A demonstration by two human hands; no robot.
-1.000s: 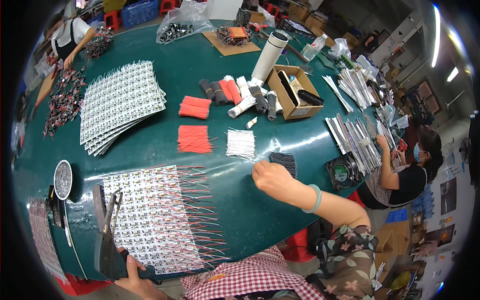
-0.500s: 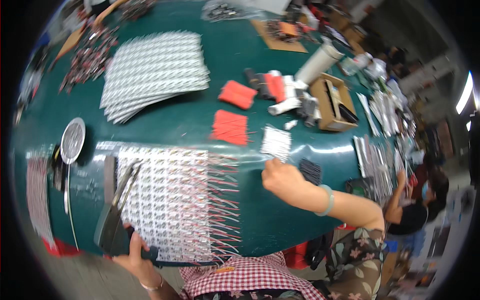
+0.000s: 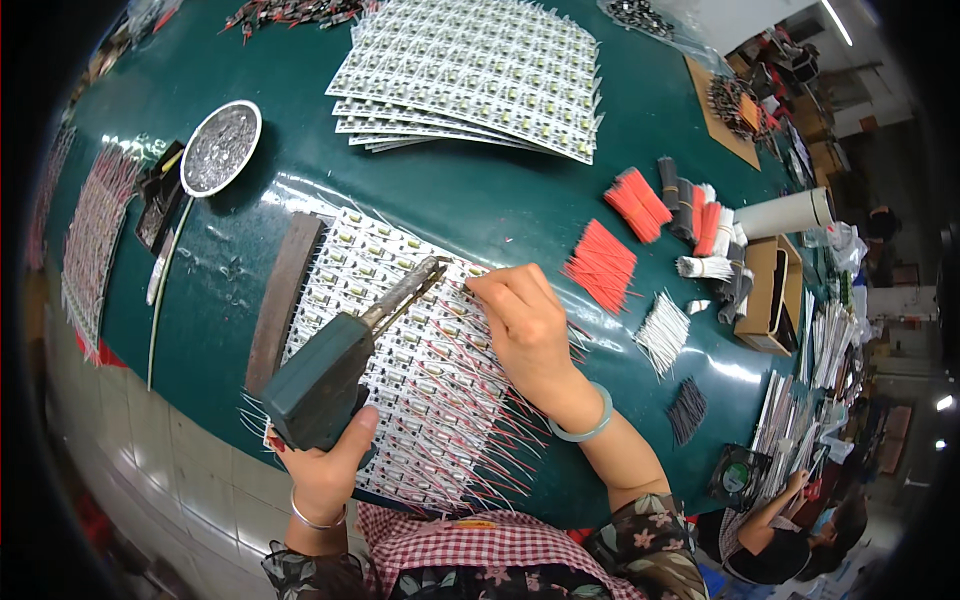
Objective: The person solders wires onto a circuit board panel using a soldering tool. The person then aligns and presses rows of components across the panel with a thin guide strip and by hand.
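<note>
My left hand [image 3: 335, 462] is wrapped round the handle of a dark green soldering gun [image 3: 322, 378], finger and thumb on its grip. The gun's metal tip [image 3: 432, 268] points to the upper right, over a white panel of small circuit boards [image 3: 405, 385]. My right hand [image 3: 530, 330] pinches close to the tip, above the panel's upper right edge; whatever its fingertips hold is too small to make out. Thin red and white wires [image 3: 490, 430] stick out along the panel's right side. A brown bar [image 3: 285, 300] lies along its left edge.
Beyond the panel lies a stack of white board panels [image 3: 470, 75]. Red [image 3: 602, 265], white [image 3: 662, 335] and dark wires [image 3: 687, 411] lie to the right, near a cardboard box [image 3: 775, 295]. A round bowl [image 3: 222, 148] stands left. A co-worker [image 3: 775, 535] sits at far right.
My right hand has moved left from the white wire pile to the panel, by the soldering tip. The soldering gun has swung to the right over the panel. The whole view has turned.
</note>
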